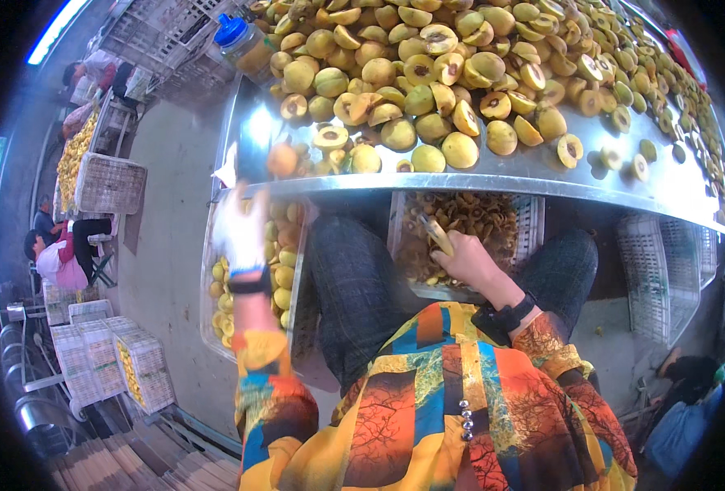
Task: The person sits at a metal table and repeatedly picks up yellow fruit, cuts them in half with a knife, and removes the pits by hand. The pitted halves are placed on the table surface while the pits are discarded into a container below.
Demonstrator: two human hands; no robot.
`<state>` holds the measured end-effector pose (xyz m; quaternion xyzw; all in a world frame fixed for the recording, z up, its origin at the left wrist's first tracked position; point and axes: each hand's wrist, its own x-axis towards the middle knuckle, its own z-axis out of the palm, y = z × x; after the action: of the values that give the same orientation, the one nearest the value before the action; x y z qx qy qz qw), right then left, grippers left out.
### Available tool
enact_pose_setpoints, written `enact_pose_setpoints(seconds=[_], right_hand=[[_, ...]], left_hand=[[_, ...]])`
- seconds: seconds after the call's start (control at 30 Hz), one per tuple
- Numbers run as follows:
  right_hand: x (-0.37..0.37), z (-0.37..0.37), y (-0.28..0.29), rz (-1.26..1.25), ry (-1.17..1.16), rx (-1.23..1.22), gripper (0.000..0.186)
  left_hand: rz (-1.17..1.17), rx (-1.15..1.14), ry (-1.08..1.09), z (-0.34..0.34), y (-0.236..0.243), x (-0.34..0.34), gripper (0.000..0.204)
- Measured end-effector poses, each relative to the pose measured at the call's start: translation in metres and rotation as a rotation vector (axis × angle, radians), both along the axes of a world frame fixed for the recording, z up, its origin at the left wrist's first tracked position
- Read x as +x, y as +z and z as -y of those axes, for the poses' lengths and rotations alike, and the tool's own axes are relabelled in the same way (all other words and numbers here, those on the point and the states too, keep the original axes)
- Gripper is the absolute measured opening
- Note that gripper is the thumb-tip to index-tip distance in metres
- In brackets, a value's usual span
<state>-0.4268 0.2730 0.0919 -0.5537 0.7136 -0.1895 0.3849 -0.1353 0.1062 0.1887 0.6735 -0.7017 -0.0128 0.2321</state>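
At the bench (pixel 665 173), the person's right hand (pixel 469 260) is closed in a firm grip around the pale handle of a small tool (pixel 438 234), just short of the bench's near edge; the tool's far end, angled toward that edge, is too indistinct to make out. The left hand (pixel 241 227), in a white glove, is at the bench's near left corner, too blurred to tell how open its grip is or whether it holds anything. The halved fruit (pixel 464 119) lies heaped on the bench, beyond both hands, with a few blurred pieces near the left one. Below the bench's near edge, a crate (pixel 529 227) of brownish scraps (pixel 481 214) sits under the right hand, and a bin (pixel 300 266) of yellow-green fruit (pixel 282 277) under the left, below the bench's left end.
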Motion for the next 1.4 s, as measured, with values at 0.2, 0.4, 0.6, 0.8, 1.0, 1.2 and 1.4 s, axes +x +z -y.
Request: enact_pose_setpoints(seconds=[0.2, 0.4, 0.6, 0.8, 1.0, 1.2, 1.4], right_hand=[[0.015, 0.006, 0.036, 0.073, 0.045, -0.142, 0.034], [0.011, 0.007, 0.053, 0.277, -0.109, -0.284, 0.038], [0.008, 0.043, 0.061, 1.015, -0.268, -0.262, 0.033], [0.024, 0.041, 0.065, 1.266, -0.322, -0.203, 0.033], [0.035, 0.038, 0.057, 0.284, -0.251, -0.534, 0.038], [0.037, 0.012, 0.086, -0.019, -0.131, -0.302, 0.033], [0.044, 0.005, 0.077, -0.115, -0.072, -0.244, 0.029]], left_hand=[[0.411, 0.36, -0.353, 0.078, -0.025, -0.113, 0.053], [0.016, 0.292, -0.47, 0.054, -0.007, -0.114, 0.053], [-0.64, 0.529, -0.851, -0.041, 0.023, -0.118, 0.082], [-1.147, 0.497, -0.865, -0.076, 0.012, -0.123, 0.078], [-1.837, 0.671, -0.212, -0.088, -0.029, -0.15, 0.05], [-1.859, 0.657, -0.078, -0.077, -0.038, -0.149, 0.046], [-1.74, 0.517, -0.149, -0.083, -0.027, -0.158, 0.044]])
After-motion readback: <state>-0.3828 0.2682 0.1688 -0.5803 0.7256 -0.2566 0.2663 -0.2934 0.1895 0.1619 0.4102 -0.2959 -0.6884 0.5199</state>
